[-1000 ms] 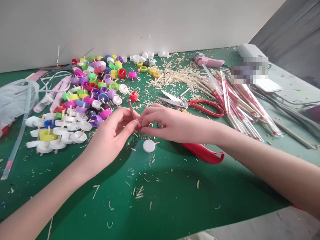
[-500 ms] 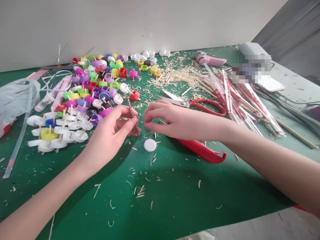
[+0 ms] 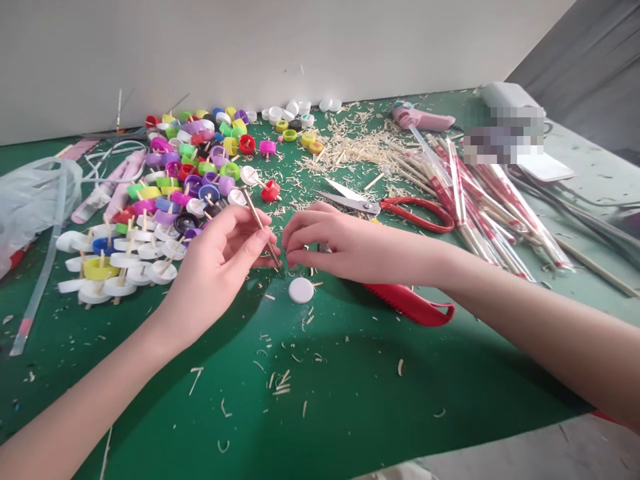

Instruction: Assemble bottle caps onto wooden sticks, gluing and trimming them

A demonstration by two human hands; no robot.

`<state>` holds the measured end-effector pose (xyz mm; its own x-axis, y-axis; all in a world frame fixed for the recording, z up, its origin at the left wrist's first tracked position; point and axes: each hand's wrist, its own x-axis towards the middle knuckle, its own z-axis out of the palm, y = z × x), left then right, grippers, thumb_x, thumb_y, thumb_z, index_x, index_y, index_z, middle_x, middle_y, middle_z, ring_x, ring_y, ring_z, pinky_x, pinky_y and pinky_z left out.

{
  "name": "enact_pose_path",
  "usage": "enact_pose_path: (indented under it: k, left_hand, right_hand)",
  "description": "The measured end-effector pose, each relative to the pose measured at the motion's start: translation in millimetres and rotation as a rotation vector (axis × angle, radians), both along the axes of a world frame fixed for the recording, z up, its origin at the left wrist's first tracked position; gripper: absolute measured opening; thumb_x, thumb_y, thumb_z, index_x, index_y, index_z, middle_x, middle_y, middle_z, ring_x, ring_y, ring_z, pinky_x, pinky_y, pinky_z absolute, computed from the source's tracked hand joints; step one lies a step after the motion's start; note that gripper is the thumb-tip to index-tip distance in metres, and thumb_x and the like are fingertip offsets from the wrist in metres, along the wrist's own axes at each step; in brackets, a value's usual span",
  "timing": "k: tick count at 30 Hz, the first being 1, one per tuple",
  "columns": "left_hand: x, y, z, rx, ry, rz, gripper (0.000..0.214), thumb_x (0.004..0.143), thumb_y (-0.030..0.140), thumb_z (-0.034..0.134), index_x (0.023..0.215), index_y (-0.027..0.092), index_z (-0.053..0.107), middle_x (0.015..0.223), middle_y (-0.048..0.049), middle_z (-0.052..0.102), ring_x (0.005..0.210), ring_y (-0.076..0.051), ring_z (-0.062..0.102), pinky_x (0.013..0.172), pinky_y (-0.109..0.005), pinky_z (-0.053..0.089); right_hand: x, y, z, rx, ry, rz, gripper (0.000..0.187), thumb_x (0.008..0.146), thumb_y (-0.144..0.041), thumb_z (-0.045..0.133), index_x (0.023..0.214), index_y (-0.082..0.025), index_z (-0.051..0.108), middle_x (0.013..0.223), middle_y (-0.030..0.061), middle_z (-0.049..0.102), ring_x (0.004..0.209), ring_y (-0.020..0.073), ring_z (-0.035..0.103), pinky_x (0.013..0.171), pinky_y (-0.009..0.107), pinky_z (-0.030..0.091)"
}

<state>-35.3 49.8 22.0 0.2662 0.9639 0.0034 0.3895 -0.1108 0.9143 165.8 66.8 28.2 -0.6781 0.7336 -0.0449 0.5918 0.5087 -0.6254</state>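
Moved: nail (image 3: 253, 211) leans further left at its head than half a second ago; right hand (image 3: 340, 243), at the nail a second ago, now sits just apart from it. White cap (image 3: 301, 291) about where it was.
Left hand (image 3: 213, 257): thumb and fingers pinch the nail around mid-shank, head and narrow end both sticking out.
Right hand: fingers curled, tips just beside the nail's narrow end; cannot tell if anything is in them.
Nail position: in the left hand, above the green table (image 3: 350, 400), a little beyond and left of the white cap.
Handling: likely best with a firm left pinch, shank kept from rolling, right fingertips clear of the narrow end.
Nail axis: slanted, running upper left to lower right in view; head up and away from the person, narrow end down toward the table, near the gap between the hands.
Nearby: scissors (image 3: 370, 207) lying open beyond the right hand; red-handled tool (image 3: 415, 307) partly hidden by that arm.
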Motion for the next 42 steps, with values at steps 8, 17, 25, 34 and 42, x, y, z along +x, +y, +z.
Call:
enact_pose_path:
  k: [8,17,25,34,42]
  left_hand:
    - [-1,0,-2.0,-0.027,0.011,-0.018,0.026,0.089,0.044,0.052,0.104,0.023,0.057,0.097,-0.0036,0.067,0.087,-0.018,0.067,0.076,-0.031,0.059]
    - [-1,-1,-1.7,-0.058,-0.03,-0.028,0.022,0.089,0.041,0.052,0.101,0.023,0.056,0.097,-0.0036,0.066,0.086,-0.017,0.066,0.077,-0.031,0.059]
    - [-1,-1,-1.4,-0.066,-0.053,-0.062,0.018,0.09,0.037,0.052,0.099,0.022,0.055,0.09,-0.0023,0.066,0.082,-0.015,0.066,0.075,-0.029,0.058]
    - [1,-2,1.6,-0.079,-0.055,-0.077,0.014,0.09,0.032,0.053,0.098,0.021,0.056,0.081,-0.0005,0.067,0.072,-0.013,0.066,0.068,-0.025,0.056]
    - [2,-1,-1.2,-0.098,-0.098,-0.066,0.018,0.089,0.035,0.055,0.1,0.021,0.056,0.083,-0.0002,0.067,0.072,-0.012,0.067,0.07,-0.025,0.057]
  right_hand:
    - [4,2,14.8,-0.047,0.125,-0.159,0.024,0.091,-0.035,0.047,0.086,-0.023,0.067,0.108,0.0051,0.063,0.095,0.0183,0.055,0.083,0.034,0.042]
    - [5,5,16.8,-0.094,0.188,-0.347,0.022,0.093,-0.038,0.045,0.085,-0.023,0.059,0.094,0.0056,0.063,0.086,0.0176,0.056,0.072,0.034,0.043]
    - [5,7,26.6,0.011,0.31,-0.542,0.021,0.093,-0.03,0.043,0.078,-0.021,0.054,0.089,0.0051,0.058,0.092,0.0176,0.054,0.079,0.034,0.043]
    - [23,18,33.0,0.251,0.685,-0.62,0.024,0.086,-0.023,0.045,0.062,-0.022,0.05,0.078,0.0031,0.052,0.084,0.0171,0.053,0.083,0.036,0.048]
    - [13,-3,29.2,0.084,-0.076,-0.172,0.031,0.083,-0.052,0.058,0.1,-0.027,0.064,0.113,0.0041,0.059,0.097,0.0217,0.055,0.081,0.038,0.044]
